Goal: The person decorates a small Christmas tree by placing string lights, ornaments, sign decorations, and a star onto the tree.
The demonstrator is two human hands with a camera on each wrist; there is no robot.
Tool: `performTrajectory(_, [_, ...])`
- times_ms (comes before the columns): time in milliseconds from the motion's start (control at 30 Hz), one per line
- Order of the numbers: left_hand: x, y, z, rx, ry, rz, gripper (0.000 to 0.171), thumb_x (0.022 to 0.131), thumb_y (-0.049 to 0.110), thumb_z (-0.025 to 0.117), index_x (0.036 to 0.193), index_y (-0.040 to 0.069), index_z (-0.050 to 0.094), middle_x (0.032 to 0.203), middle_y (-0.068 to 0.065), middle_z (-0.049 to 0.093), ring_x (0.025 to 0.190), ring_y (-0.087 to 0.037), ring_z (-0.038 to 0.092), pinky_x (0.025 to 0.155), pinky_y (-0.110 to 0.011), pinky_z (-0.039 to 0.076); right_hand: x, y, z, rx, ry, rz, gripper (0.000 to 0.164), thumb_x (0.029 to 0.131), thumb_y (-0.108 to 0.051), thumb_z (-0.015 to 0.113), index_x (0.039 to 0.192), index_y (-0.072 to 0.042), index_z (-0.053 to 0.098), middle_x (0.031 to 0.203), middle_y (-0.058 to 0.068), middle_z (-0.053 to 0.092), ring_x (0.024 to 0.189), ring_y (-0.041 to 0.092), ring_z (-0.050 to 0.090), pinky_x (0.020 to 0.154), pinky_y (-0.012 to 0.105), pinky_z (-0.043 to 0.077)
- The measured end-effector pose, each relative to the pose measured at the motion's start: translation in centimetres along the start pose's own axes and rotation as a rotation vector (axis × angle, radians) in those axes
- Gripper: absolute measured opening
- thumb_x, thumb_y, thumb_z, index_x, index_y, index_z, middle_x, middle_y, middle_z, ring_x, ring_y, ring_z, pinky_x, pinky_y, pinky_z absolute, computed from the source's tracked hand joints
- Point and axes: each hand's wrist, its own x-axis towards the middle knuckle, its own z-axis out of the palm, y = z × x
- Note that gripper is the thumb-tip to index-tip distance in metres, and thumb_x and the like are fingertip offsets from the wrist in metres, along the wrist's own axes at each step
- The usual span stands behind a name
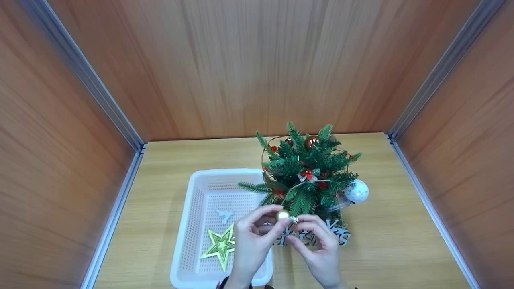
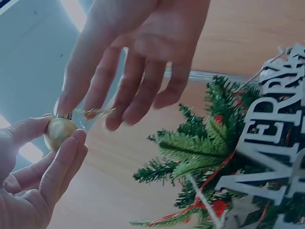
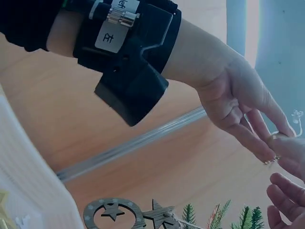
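Observation:
My left hand (image 1: pixel 253 241) pinches a small gold ball ornament (image 1: pixel 283 214) between thumb and fingers, its metal cap turned to the right. My right hand (image 1: pixel 319 249) is at the cap, with fingertips touching it and the thumb held apart in the head view. In the left wrist view a thin gold cord (image 2: pixel 97 112) trails from the capped end of the gold ball (image 2: pixel 59 132), beside my right fingertips. Just beyond both hands stands a small decorated Christmas tree (image 1: pixel 309 168). A grey "Merry Christmas" sign (image 1: pixel 343 236) at its front is partly hidden by my right hand.
To the left, a white perforated basket (image 1: pixel 182 233) holds a glittery gold star (image 1: pixel 221 245) and a small pale ornament (image 1: pixel 224 214). A white ball (image 1: pixel 356 191) hangs at the tree's right, a brown ball (image 1: pixel 311 141) near its top. Wooden panels (image 1: pixel 257 68) enclose the table.

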Motion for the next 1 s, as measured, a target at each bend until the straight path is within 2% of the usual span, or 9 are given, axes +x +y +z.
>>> performTrajectory(167, [-0.4, -0.8, 0.1, -0.007, 0.023, -0.038, 0.022, 0.076, 0.006, 0.069, 0.095, -0.003, 0.063, 0.081, -0.012, 0.064, 0.068, -0.017, 0.063, 0.059, -0.032, 0.053, -0.7, 0.8, -0.9, 0.063, -0.002, 0.032, 0.031, 0.063, 0.029, 0.057, 0.08, 0.004, 0.059, 0.089, 0.019, 0.058, 0.088, 0.022, 0.055, 0.077, 0.023, 0.045])
performTrajectory(300, [-0.5, -1.6, -0.2, -0.004, 0.041, -0.076, 0.021, 0.075, 0.006, 0.069, 0.094, -0.003, 0.062, 0.08, -0.012, 0.064, 0.066, -0.017, 0.063, 0.058, -0.032, 0.053, -1.1, 1.7, -2.0, 0.174, 0.012, 0.071, 0.03, 0.067, 0.029, 0.051, 0.082, 0.004, 0.056, 0.089, 0.019, 0.059, 0.088, 0.023, 0.055, 0.078, 0.025, 0.045])
performTrajectory(400, [-0.6, -2.4, -0.4, -0.023, 0.038, -0.109, 0.021, 0.076, 0.005, 0.067, 0.095, -0.003, 0.061, 0.08, -0.013, 0.064, 0.067, -0.019, 0.063, 0.059, -0.032, 0.053, -0.7, 1.8, -2.4, 0.265, 0.031, 0.111, 0.027, 0.071, 0.029, 0.046, 0.084, 0.006, 0.054, 0.084, 0.016, 0.059, 0.082, 0.021, 0.057, 0.073, 0.025, 0.046])
performTrajectory(467, [-0.7, -2.9, -0.4, -0.046, 0.022, -0.147, 0.02, 0.078, 0.004, 0.066, 0.095, -0.004, 0.06, 0.082, -0.014, 0.063, 0.068, -0.022, 0.063, 0.06, -0.033, 0.053, -0.4, 1.7, -2.6, 0.29, 0.038, 0.143, 0.024, 0.075, 0.026, 0.044, 0.085, 0.007, 0.052, 0.078, 0.013, 0.059, 0.074, 0.018, 0.058, 0.064, 0.023, 0.047])
performTrajectory(567, [-0.7, -3.3, -0.3, -0.071, -0.018, -0.211, 0.02, 0.08, 0.005, 0.063, 0.096, -0.006, 0.058, 0.084, -0.016, 0.062, 0.071, -0.026, 0.063, 0.064, -0.036, 0.053, 0.4, 1.6, -2.5, 0.275, 0.024, 0.173, 0.017, 0.078, 0.024, 0.044, 0.085, 0.01, 0.05, 0.073, 0.012, 0.056, 0.065, 0.015, 0.056, 0.055, 0.021, 0.046])
performTrajectory(700, [-0.4, -3.5, 0.0, -0.067, -0.073, -0.257, 0.023, 0.082, 0.006, 0.061, 0.1, -0.008, 0.055, 0.09, -0.017, 0.06, 0.08, -0.023, 0.062, 0.071, -0.035, 0.052, 1.9, 1.6, -2.1, 0.197, -0.041, 0.148, 0.014, 0.076, 0.021, 0.051, 0.084, 0.01, 0.053, 0.076, 0.014, 0.055, 0.07, 0.015, 0.054, 0.061, 0.022, 0.046])
performTrajectory(833, [0.0, -3.2, 0.2, -0.042, -0.101, -0.224, 0.027, 0.083, 0.006, 0.06, 0.106, -0.008, 0.054, 0.097, -0.017, 0.059, 0.084, -0.021, 0.059, 0.073, -0.031, 0.051, 3.6, 1.3, -1.6, 0.156, -0.125, 0.1, 0.015, 0.075, 0.019, 0.055, 0.083, 0.007, 0.054, 0.081, 0.016, 0.055, 0.079, 0.019, 0.053, 0.073, 0.026, 0.045])
performTrajectory(1000, [0.7, -2.6, 0.2, 0.055, -0.111, -0.085, 0.025, 0.085, 0.009, 0.058, 0.108, 0.0, 0.059, 0.105, -0.008, 0.059, 0.092, -0.021, 0.056, 0.073, -0.031, 0.05, 5.2, 0.8, -1.3, 0.128, -0.174, 0.104, 0.014, 0.078, 0.016, 0.055, 0.085, 0.004, 0.055, 0.083, 0.014, 0.056, 0.078, 0.019, 0.055, 0.072, 0.027, 0.047])
